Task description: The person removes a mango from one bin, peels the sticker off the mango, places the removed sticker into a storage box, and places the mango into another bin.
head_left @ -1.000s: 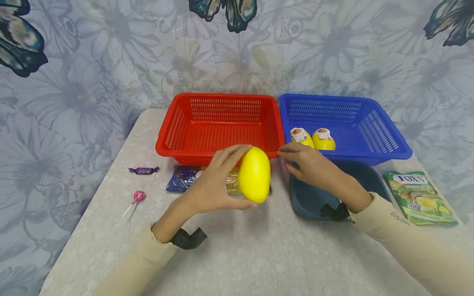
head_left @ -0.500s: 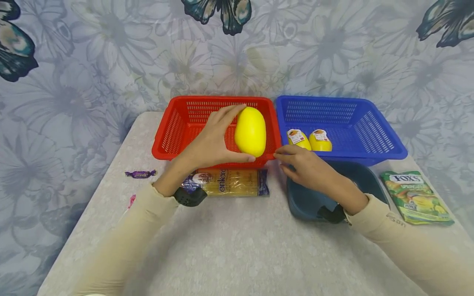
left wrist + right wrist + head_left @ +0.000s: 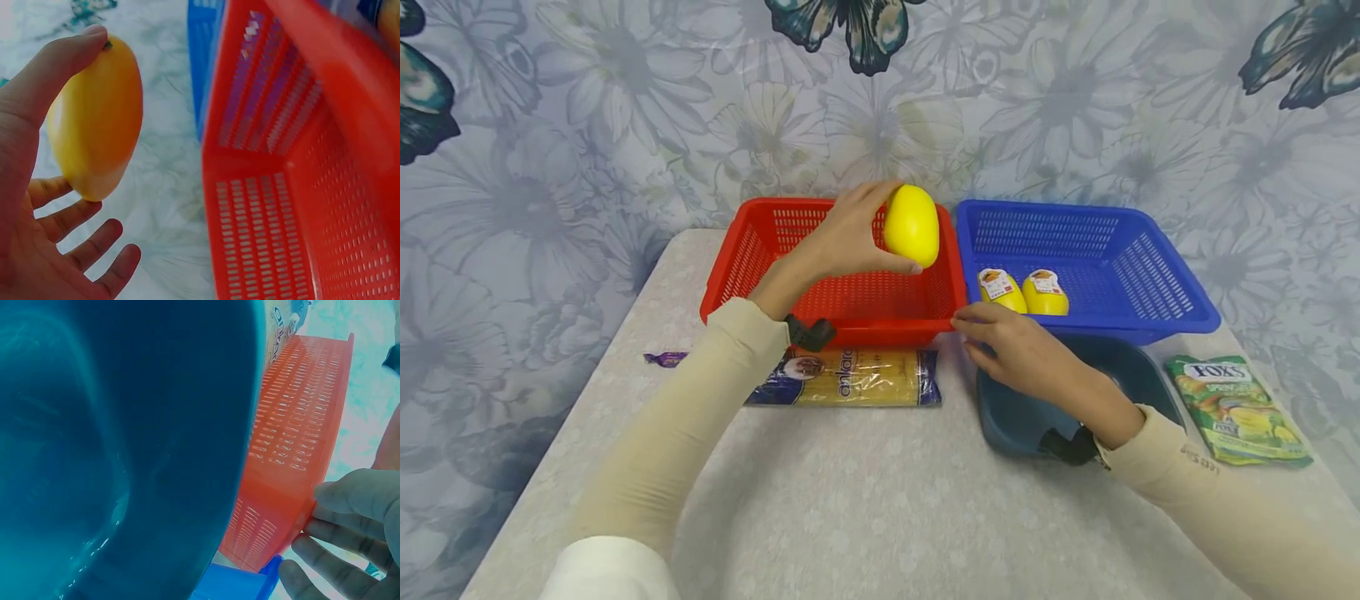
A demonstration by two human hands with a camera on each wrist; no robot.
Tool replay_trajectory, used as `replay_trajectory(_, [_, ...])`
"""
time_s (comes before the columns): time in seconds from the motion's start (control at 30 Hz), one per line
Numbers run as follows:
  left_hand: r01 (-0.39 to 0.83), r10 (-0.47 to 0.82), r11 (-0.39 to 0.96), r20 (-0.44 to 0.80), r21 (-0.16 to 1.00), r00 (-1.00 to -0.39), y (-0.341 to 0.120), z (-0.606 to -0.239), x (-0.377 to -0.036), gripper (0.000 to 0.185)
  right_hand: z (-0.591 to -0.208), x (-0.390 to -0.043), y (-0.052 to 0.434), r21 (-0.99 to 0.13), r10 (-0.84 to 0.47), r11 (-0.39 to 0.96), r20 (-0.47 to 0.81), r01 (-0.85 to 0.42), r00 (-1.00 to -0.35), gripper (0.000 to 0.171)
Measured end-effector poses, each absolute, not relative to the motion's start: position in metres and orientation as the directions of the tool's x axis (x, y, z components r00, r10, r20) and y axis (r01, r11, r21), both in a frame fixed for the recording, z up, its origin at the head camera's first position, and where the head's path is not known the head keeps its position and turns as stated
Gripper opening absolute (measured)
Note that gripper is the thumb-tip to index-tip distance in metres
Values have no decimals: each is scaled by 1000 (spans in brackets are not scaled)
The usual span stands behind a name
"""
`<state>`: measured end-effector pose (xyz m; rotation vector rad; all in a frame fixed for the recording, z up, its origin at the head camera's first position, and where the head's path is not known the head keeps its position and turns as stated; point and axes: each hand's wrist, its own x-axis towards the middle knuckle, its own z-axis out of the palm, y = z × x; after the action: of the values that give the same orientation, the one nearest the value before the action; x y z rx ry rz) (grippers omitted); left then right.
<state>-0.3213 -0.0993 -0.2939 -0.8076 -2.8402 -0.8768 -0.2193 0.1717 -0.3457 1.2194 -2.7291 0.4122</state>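
Yellow, smooth plastic egg-shaped fruit [image 3: 912, 224] stands long axis upright in my left hand [image 3: 842, 242], thumb and fingers curled round it, above the red perforated plastic basket's [image 3: 741, 267] right rear corner. My right hand [image 3: 1011, 346], fingers relaxed, touches that basket's front right corner.

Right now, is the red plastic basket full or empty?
Empty: the red plastic basket shows bare mesh floor; the left hand holds the yellow oval fruit above it.

wall [image 3: 625, 125]: grey-lilac floral covering, dark butterflies | table [image 3: 880, 517]: pale speckled top, set against wall | light: even, soft
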Motion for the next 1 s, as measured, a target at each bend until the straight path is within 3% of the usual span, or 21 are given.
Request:
replay_trajectory(0.2, [478,480,758,116,444,-870,-86,-308,-351,109,-350,-214,176,-191,-695,659,214,-727,-686,38])
replay_trajectory(0.53, [379,475,822,-146,425,-868,-65,-338,-376,111,-358,-210,179,-185,-685,660,250,-728,-684,38])
replay_trajectory(1.0, [206,401,863,-377,462,-835,-67,-359,-397,114,-351,-218,174,-146,-700,660,238,-737,-674,38])
